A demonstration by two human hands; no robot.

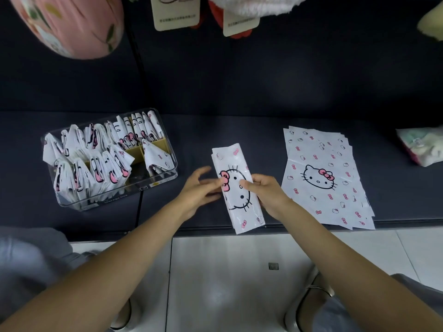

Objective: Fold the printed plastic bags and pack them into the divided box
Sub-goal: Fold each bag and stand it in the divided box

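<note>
A white plastic bag printed with a cat face and pink bows, folded into a long narrow strip (236,188), lies on the dark seat near its front edge. My left hand (199,190) rests on the strip's left edge, fingers spread and touching it. My right hand (266,191) pinches the strip's right edge between thumb and fingers. A stack of flat unfolded bags (326,178) lies to the right. At the left stands a clear divided box (165,178), holding several bags folded into triangles (96,159).
A pink patterned cushion (69,22) and hanging paper tags (176,13) sit at the back. A small soft packet (422,146) lies at the far right. Below the seat edge is a white tiled floor (227,283); grey trouser knees show at both lower corners.
</note>
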